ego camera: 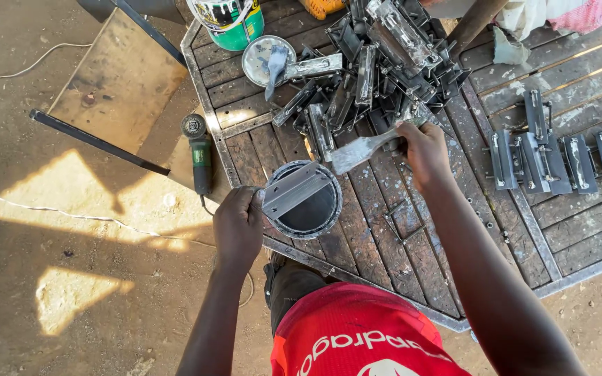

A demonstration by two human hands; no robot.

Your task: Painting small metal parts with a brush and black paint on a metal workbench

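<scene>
Lying idle at the far left edge of the surface (384,230), a green angle grinder (199,157) sits just beside the left hand (238,226), which grips one end of a grey metal bracket (294,191) and rests it across the rim of an open paint tin (306,202), seemingly so drips fall back inside. Further right, the right hand (423,150) is closed around a wide paintbrush (364,150), bristles angled down towards the bracket. Behind lies a heap of brackets (377,63), while others are spread singly at far right (559,157), probably to dry.
</scene>
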